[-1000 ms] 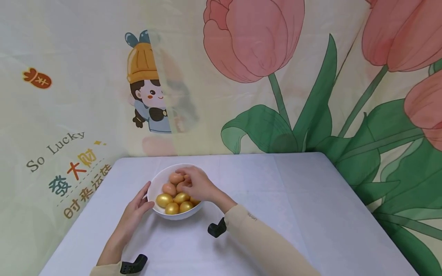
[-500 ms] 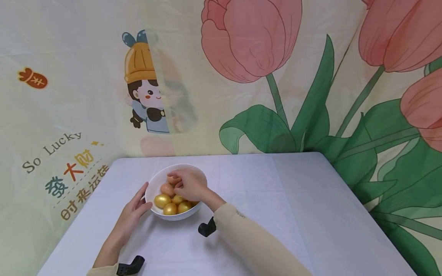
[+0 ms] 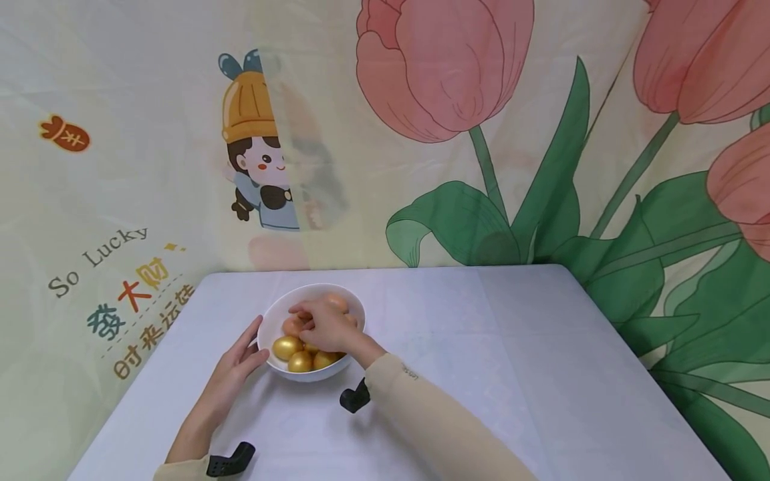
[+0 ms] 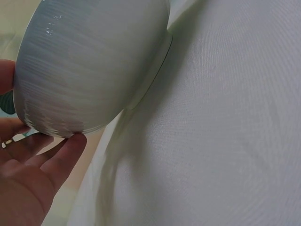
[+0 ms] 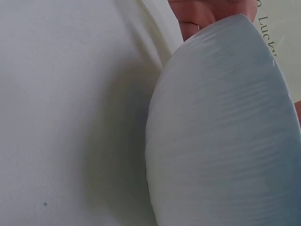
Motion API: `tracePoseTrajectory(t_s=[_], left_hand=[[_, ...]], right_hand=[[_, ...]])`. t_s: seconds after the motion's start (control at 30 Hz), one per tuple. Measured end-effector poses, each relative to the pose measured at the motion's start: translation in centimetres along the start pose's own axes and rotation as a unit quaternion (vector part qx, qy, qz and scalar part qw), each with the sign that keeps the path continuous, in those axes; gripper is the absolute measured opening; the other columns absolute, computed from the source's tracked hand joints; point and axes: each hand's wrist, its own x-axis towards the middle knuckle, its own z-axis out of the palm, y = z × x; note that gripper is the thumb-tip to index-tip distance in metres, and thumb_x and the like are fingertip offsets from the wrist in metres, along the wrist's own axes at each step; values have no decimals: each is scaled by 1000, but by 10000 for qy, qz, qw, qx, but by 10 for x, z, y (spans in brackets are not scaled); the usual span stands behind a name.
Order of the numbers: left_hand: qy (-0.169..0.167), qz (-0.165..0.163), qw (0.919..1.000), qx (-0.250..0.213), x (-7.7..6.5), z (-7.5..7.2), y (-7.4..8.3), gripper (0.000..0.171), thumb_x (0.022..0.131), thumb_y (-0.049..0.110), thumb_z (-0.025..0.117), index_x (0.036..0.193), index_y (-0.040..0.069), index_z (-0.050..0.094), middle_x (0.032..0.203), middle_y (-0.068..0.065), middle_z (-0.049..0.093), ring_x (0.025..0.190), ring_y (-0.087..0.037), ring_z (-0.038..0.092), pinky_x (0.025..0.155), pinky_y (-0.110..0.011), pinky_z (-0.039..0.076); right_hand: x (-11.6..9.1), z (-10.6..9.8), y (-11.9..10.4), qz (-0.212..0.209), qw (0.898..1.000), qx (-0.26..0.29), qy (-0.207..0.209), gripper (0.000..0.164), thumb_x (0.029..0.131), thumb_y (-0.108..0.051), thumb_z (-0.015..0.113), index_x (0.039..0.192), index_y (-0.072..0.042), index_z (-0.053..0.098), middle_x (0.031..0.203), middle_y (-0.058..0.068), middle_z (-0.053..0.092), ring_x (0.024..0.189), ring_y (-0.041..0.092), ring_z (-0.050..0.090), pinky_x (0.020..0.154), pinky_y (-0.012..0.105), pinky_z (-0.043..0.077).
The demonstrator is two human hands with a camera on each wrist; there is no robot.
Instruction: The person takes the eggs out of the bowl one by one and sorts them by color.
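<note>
A white bowl [image 3: 309, 376] stands on the table, holding brown eggs [image 3: 293, 326] at the back and gold-coloured eggs [image 3: 287, 347] at the front. My left hand [image 3: 231, 371] touches the bowl's left side, fingers and thumb spread; in the left wrist view its fingertips [image 4: 77, 139] lie against the outer wall. My right hand [image 3: 327, 326] reaches into the bowl from the right. Its thumb and bent fingers close about a brown egg, mostly hidden by the hand. In the right wrist view the bowl's wall [image 5: 225, 127] blocks those fingers from sight.
A white cloth covers the table [image 3: 463, 361]. Behind it hangs a printed backdrop [image 3: 337, 200] with tulips and a cartoon figure. Black devices sit on the left wrist [image 3: 231, 461] and right wrist [image 3: 355, 397].
My right hand has shifted left and slightly lower across the brown eggs, uncovering one at the bowl's back right. My left hand stays at the bowl's side.
</note>
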Motion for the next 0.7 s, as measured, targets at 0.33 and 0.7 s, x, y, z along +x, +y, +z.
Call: tracePoseTrajectory(t_s=[0.33,0.7], left_hand=[[49,-12,10000,41,-1,1,1,74,111,33,55,173,23,15,178,-12,13,157,-46,29,99,-5,36],[53,-89,9999,113,0,1,0,75,111,35,54,173,24,13,178,-12,13,157,-46,29,122,-55,32]], right_hand=[[4,9,-3,104,9990,-426,31,45,98,-8,75,142,-18,69,134,-7,70,120,6,61,106,20,50],[4,11,-2,-9,9977,-675,-58,49,96,-5,76,144,-14,68,131,-1,66,114,8,54,98,14,47]])
